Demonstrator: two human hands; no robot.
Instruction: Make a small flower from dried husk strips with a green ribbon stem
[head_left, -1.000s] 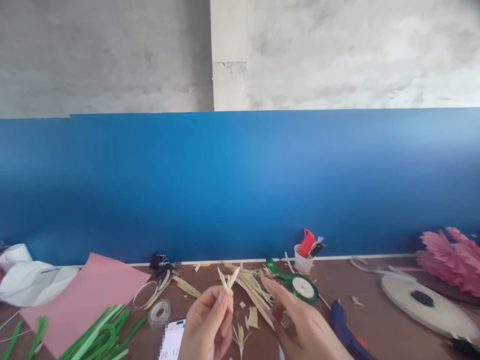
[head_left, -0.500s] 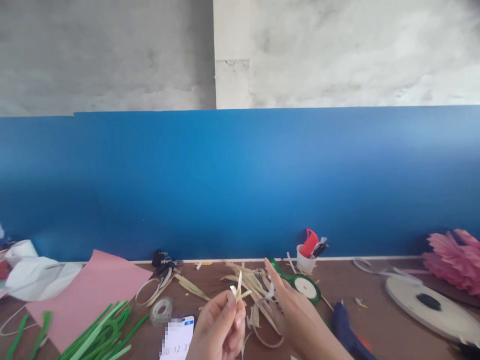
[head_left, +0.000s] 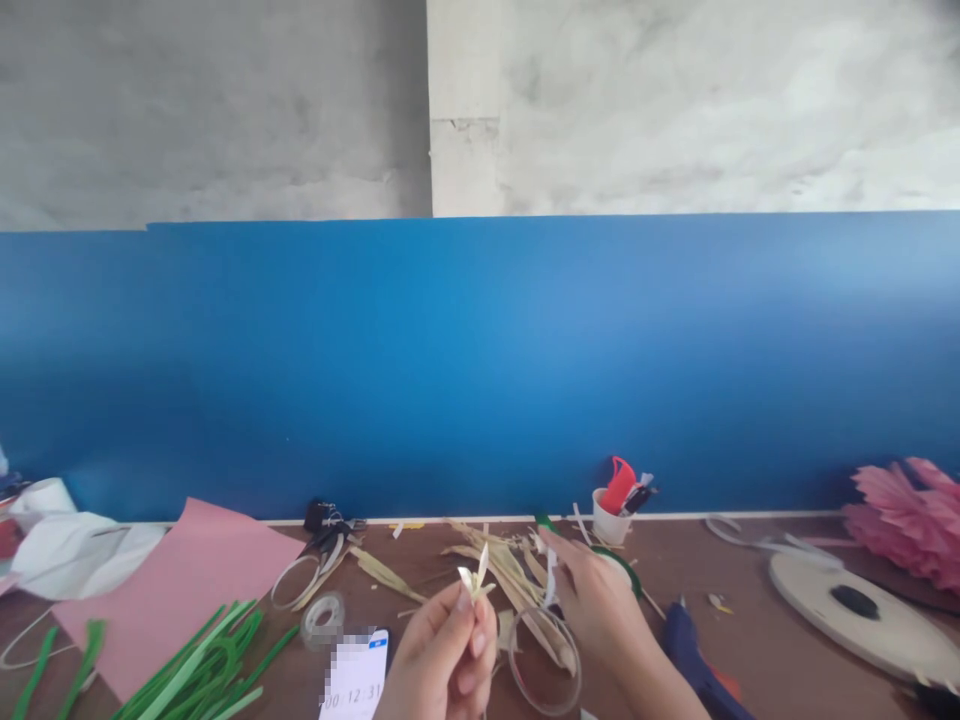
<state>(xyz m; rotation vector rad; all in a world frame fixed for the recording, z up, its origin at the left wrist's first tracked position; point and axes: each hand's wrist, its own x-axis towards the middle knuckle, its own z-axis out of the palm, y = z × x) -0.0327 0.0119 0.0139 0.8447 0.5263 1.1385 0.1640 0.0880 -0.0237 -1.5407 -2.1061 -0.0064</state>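
Note:
My left hand [head_left: 450, 645] is closed in a pinch on a small bundle of pale dried-husk pieces [head_left: 475, 580], whose pointed tips fan out above the fingertips. To its right, my right hand [head_left: 604, 600] is bent, with its fingers on a narrow whitish strip [head_left: 552, 578]. That strip runs down into a translucent loop [head_left: 545, 705] over the table; its far end is hard to follow. Behind the hands lie loose strips of dried husk [head_left: 499, 560]. A green ribbon spool [head_left: 622, 565] is partly hidden behind my right hand.
On the left are green fuzzy stems [head_left: 202, 665], pink paper [head_left: 180, 590], a clear tape roll [head_left: 322, 618] and a phone [head_left: 354, 680]. A white cup [head_left: 611, 522] with pens, a blue glue gun [head_left: 690, 655], a cream disc [head_left: 862, 620] and pink tissue paper [head_left: 915, 525] are on the right.
My right hand has turned and its fingers have bent, covering more of the spool. The whitish loop has swung wider. My left hand keeps the husk bundle, tilted slightly.

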